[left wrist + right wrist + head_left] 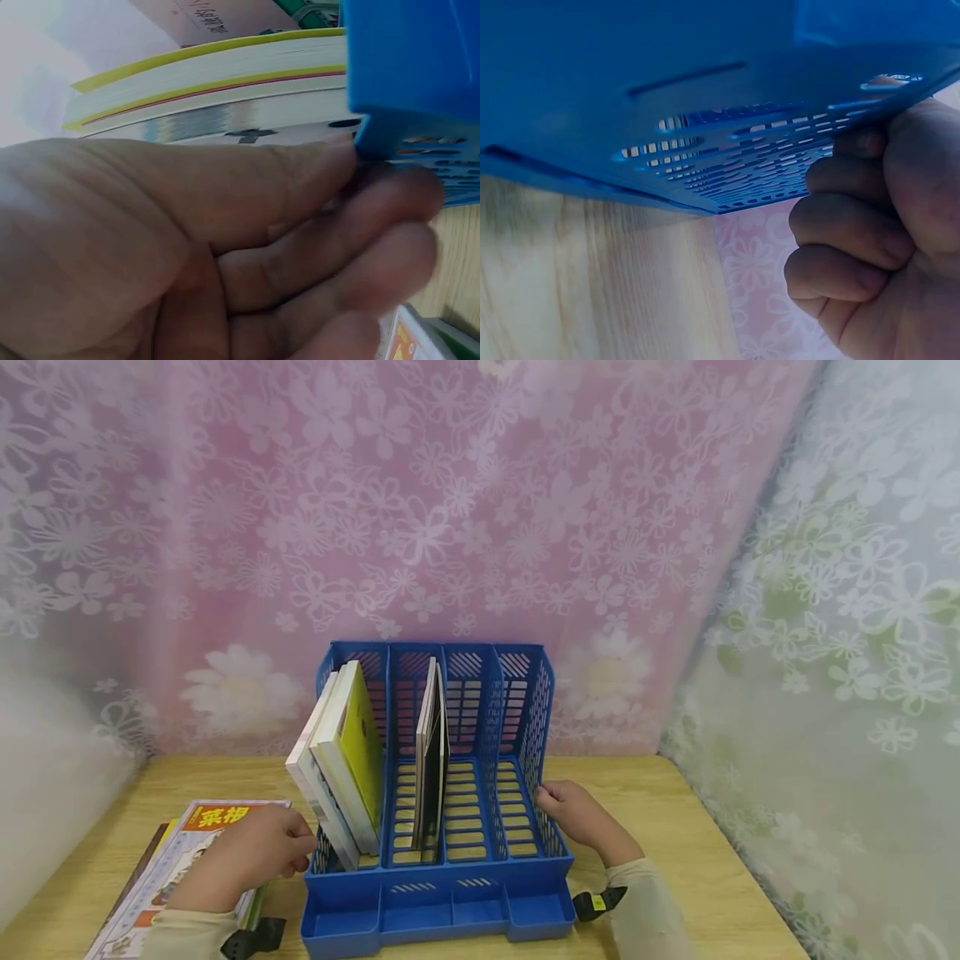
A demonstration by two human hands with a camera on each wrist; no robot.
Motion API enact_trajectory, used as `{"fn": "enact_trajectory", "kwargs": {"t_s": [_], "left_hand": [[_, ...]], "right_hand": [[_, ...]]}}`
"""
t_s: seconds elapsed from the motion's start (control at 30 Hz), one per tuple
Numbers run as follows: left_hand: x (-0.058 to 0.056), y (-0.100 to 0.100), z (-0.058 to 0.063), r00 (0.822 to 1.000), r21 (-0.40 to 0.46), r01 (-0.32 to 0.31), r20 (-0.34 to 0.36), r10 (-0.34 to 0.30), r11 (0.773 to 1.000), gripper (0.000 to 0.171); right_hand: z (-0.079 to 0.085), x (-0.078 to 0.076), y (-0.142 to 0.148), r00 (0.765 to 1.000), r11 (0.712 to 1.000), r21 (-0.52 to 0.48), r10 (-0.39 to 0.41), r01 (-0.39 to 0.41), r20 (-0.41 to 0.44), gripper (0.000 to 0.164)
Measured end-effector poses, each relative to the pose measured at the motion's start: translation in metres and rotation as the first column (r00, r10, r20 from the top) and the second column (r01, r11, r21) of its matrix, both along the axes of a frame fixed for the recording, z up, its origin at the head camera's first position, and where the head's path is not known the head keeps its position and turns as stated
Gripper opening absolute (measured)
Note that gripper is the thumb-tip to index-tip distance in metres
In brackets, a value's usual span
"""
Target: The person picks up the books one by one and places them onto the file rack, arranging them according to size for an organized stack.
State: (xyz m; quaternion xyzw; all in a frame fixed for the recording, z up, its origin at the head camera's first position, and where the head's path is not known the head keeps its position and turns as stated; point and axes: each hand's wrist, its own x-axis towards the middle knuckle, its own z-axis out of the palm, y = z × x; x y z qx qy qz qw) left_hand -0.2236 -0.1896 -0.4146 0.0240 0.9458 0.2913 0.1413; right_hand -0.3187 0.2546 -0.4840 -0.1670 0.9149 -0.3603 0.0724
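A blue plastic desktop book rack [438,881] with upright dividers and small front trays stands on the table. My left hand [262,847] pinches the edge of its left side wall [412,135] between thumb and bent fingers. On the opposite side, my right hand [573,810] grips the edge of the right side wall [727,142], its fingers curled in. Thick books, one with a yellow cover [362,743], lean in the leftmost slot. Several thin books [429,760] stand in the second slot.
A stack of books [180,847] lies flat on the wooden table [675,852] at the left, partly under my left forearm. Behind the table hangs a pink flowered curtain [465,527]; a pale flowered one [847,677] borders the right side.
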Motion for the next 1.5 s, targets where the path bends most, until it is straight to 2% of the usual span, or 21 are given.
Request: {"fn": "enact_trajectory", "kwargs": {"t_s": [0.37, 0.9, 1.07, 1.17, 1.27, 1.33, 1.37, 1.5], "left_hand": [[0.004, 0.001, 0.001, 1.0, -0.016, -0.022, -0.007, 0.022, 1.0, 0.019], [0.005, 0.005, 0.003, 1.0, 0.002, 0.006, -0.025, -0.006, 1.0, 0.021], [0.004, -0.01, 0.0, 0.999, 0.069, 0.048, -0.027, -0.046, 0.997, 0.019], [0.0, -0.027, -0.005, 0.999, -0.01, 0.031, -0.027, -0.032, 0.999, 0.02], [-0.003, -0.042, -0.011, 0.999, -0.134, -0.021, 0.026, 0.025, 0.991, 0.048], [-0.005, -0.049, -0.014, 0.995, -0.182, -0.045, 0.076, 0.06, 0.982, 0.075], [-0.006, -0.052, -0.016, 0.993, -0.19, -0.046, 0.099, 0.066, 0.981, 0.083], [-0.008, -0.056, -0.025, 0.988, -0.256, -0.063, 0.117, 0.096, 0.965, 0.096]], "right_hand": [[0.003, -0.002, -0.004, 0.999, 1.0, -0.001, 0.03, -0.03, -0.026, 0.044], [0.0, -0.001, -0.003, 1.0, 1.0, 0.005, 0.009, -0.009, -0.016, 0.044], [0.001, -0.002, -0.002, 1.0, 1.0, -0.012, 0.013, -0.013, -0.012, 0.044], [0.001, -0.003, -0.003, 1.0, 1.0, -0.023, 0.02, -0.02, -0.004, 0.044], [0.001, -0.003, -0.003, 1.0, 0.999, -0.025, 0.024, -0.024, 0.002, 0.044], [0.001, -0.004, -0.002, 1.0, 1.0, -0.021, 0.023, -0.023, 0.004, 0.045], [0.0, -0.004, -0.002, 1.0, 1.0, -0.021, 0.022, -0.022, 0.005, 0.045], [0.0, -0.003, 0.0, 1.0, 1.0, -0.021, 0.018, -0.017, 0.012, 0.045]]}}
